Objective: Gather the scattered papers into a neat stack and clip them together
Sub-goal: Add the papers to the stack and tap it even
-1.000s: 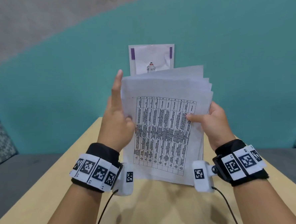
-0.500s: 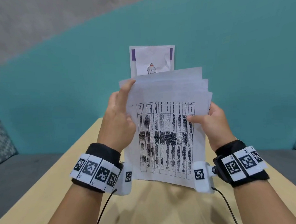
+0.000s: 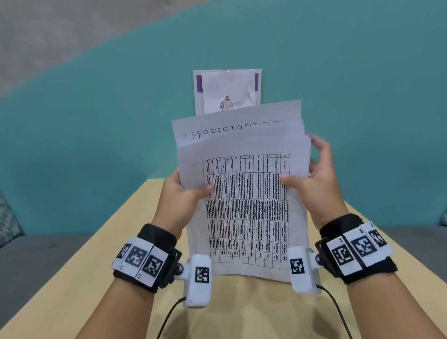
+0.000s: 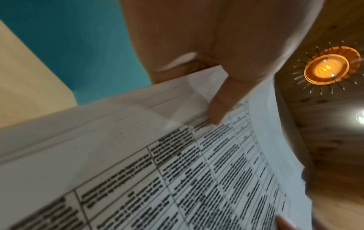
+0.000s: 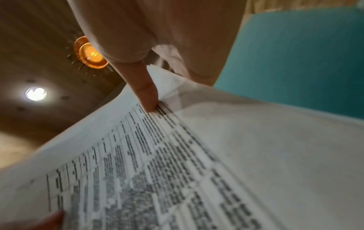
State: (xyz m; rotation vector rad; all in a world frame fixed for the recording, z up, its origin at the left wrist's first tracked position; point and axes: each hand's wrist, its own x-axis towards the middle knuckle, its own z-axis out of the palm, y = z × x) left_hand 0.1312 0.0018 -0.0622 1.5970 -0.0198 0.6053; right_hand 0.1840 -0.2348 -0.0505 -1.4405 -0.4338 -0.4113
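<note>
A stack of several white sheets point(image 3: 248, 209) printed with tables stands upright, its bottom edge low over the wooden table point(image 3: 97, 268). Its top edges are uneven, the back sheets poking higher. My left hand point(image 3: 184, 195) grips the stack's left side, thumb on the front page. My right hand point(image 3: 314, 179) holds the right side, thumb pressed on the front, fingers spread loosely behind the edge. In the left wrist view my thumb point(image 4: 218, 105) presses the printed paper point(image 4: 177, 171). In the right wrist view my thumb point(image 5: 145, 91) lies on the page point(image 5: 177, 163). No clip is in view.
A white notice with purple bars point(image 3: 228, 90) is stuck on the teal wall point(image 3: 96, 124) behind the papers. Grey seats point(image 3: 26, 260) flank the table on both sides. Ceiling lamps point(image 4: 327, 65) show in the wrist views.
My left hand dropped from reaching up the stack's left edge to gripping its side, thumb in front. The right fingers opened out behind the right edge. The back sheets now stand higher.
</note>
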